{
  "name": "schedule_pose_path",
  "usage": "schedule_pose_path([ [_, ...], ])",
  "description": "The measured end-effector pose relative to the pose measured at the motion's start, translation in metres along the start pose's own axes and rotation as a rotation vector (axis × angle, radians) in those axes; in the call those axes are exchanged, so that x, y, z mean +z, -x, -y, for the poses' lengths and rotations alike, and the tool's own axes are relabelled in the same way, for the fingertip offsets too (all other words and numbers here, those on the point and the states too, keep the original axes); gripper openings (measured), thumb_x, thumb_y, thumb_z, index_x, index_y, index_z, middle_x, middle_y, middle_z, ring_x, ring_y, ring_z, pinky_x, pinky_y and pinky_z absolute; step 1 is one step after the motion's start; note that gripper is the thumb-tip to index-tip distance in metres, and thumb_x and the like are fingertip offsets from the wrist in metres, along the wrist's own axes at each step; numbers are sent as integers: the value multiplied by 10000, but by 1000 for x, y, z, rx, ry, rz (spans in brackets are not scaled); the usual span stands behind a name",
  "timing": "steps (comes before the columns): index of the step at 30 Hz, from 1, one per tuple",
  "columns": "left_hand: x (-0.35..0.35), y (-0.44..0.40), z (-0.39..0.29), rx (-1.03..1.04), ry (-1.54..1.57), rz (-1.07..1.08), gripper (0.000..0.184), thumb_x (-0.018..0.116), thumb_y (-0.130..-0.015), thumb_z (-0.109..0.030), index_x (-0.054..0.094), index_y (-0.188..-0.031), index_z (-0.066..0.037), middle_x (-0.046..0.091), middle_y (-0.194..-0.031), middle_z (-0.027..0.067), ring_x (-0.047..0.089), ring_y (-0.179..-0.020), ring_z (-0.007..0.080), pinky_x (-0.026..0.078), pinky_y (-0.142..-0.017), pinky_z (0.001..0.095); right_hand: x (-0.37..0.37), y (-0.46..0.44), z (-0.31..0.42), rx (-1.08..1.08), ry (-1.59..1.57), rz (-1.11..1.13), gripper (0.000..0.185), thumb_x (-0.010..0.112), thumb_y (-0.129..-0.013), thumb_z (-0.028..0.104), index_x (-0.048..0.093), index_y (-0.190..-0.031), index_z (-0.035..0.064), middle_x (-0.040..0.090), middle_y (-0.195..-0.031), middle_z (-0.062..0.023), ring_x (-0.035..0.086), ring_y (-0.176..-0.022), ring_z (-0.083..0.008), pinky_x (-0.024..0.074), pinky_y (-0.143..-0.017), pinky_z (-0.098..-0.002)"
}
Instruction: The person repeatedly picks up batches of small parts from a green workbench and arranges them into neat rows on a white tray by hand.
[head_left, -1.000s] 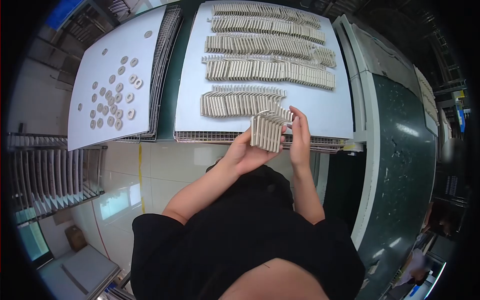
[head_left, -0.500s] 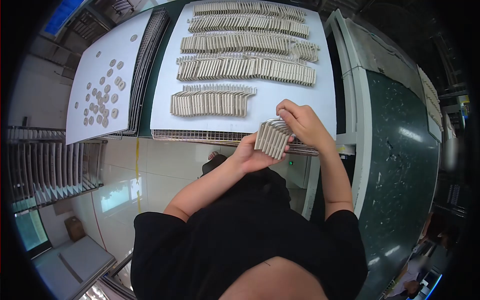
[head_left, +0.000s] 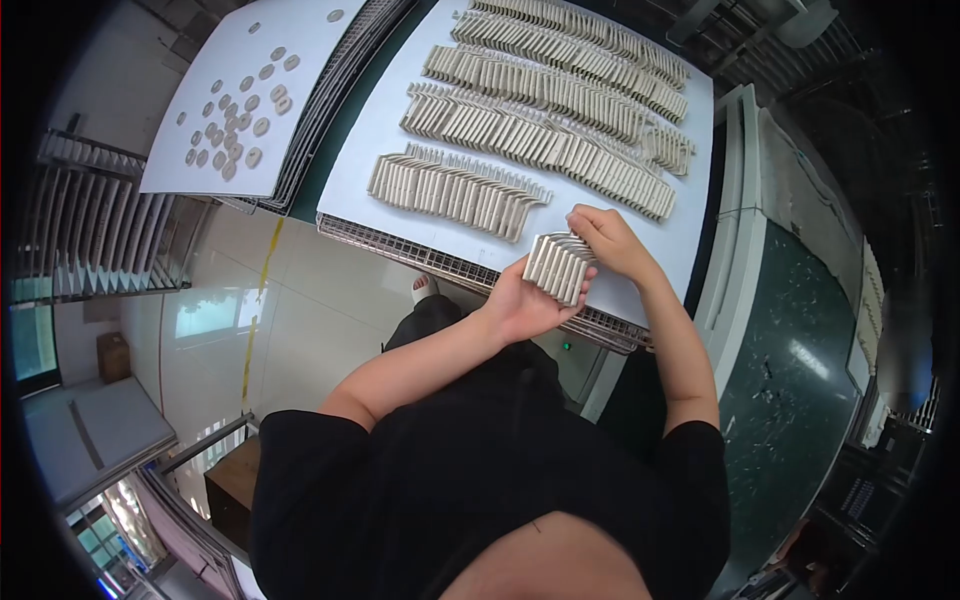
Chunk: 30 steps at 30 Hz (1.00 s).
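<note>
My left hand [head_left: 527, 308] is wrapped from below around a bundle of slim beige pieces [head_left: 556, 270] with bent, hook-like ends. They stand side by side in the palm, at the front edge of the white board [head_left: 450, 232]. Fingers of my right hand [head_left: 610, 243] are closed at the bundle's upper bent ends; the exact contact of the fingertips is hard to make out. Just beyond lies a short row of the same pieces [head_left: 450, 195], with several longer rows [head_left: 540, 140] behind it.
On the left, a second white board [head_left: 200, 100] carries scattered small, round, holed discs [head_left: 253, 157]. Wire racks [head_left: 400, 250] lie under the boards. A green-topped table [head_left: 780, 420] with a pale frame stands at my right. A slatted rack [head_left: 90, 220] is at far left.
The camera view has turned, so the boards and rows now look slanted. Both hands keep to the bundle, and my right hand sits slightly closer over its upper ends.
</note>
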<state>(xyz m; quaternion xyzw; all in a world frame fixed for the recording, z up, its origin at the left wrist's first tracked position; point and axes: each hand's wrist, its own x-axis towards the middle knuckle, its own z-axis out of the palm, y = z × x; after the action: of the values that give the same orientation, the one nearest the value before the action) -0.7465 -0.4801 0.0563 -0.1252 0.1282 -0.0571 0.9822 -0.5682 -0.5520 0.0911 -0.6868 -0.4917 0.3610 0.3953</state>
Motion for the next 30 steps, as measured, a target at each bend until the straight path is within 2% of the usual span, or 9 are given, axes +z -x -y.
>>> schedule_pose_path([
  [4,2,-2,-3,31,83,-86,528,295,-997,-391,408,-1333,1,463,-1312,226,496,-1163,322,405,-1017,440,-3,-13,-15,14,63,48,376,492,-972,276,468,-724,-5,368,-591,-39,345,-590,-97,343,-540,-305],
  [6,6,-1,-2,43,139,-123,584,275,-1005,-433,361,-1363,20,430,-1346,234,447,-1247,345,360,-1075,459,-7,-16,-23,20,98,25,368,500,-965,289,506,-759,-16,443,-599,-113,410,-566,-178,367,-557,-338],
  [7,6,-1,-2,48,212,-132,680,241,-1004,-478,245,-1401,73,355,-1392,259,381,-1300,376,301,-1113,473,-8,-19,-24,23,115,11,368,504,-961,295,524,-776,-22,480,-602,-150,443,-554,-219,380,-566,-354],
  [10,8,0,-4,40,334,-192,739,228,-1002,-491,137,-1417,112,282,-1425,293,323,-1331,406,262,-1134,482,-10,-21,-21,15,254,-81,351,506,-953,284,546,-783,-21,548,-646,-201,518,-572,-337,395,-568,-397],
  [13,15,5,-5,74,339,-254,782,238,-998,-496,43,-1428,127,208,-1458,317,241,-1373,421,217,-1155,485,-10,-22,-17,63,304,-72,333,501,-950,283,557,-796,-7,583,-693,-224,556,-646,-413,413,-583,-441],
  [19,17,20,-10,41,279,-302,796,313,-988,-441,7,-1415,157,112,-1480,343,179,-1393,436,193,-1163,493,-5,-24,-21,33,485,-141,305,481,-954,289,547,-809,29,595,-694,-217,586,-667,-408,441,-598,-492],
  [25,19,18,-13,56,240,-295,767,383,-968,-341,35,-1394,193,133,-1466,360,188,-1389,440,199,-1164,482,4,-19,-20,-120,671,-315,279,523,-932,272,541,-764,49,581,-635,-162,597,-613,-354,457,-532,-457],
  [30,20,18,-13,48,202,-297,754,388,-960,-319,50,-1388,202,134,-1467,359,191,-1389,437,199,-1165,475,11,-14,-17,-172,807,-466,226,589,-889,242,556,-752,65,572,-660,-94,592,-613,-298,470,-544,-407],
])
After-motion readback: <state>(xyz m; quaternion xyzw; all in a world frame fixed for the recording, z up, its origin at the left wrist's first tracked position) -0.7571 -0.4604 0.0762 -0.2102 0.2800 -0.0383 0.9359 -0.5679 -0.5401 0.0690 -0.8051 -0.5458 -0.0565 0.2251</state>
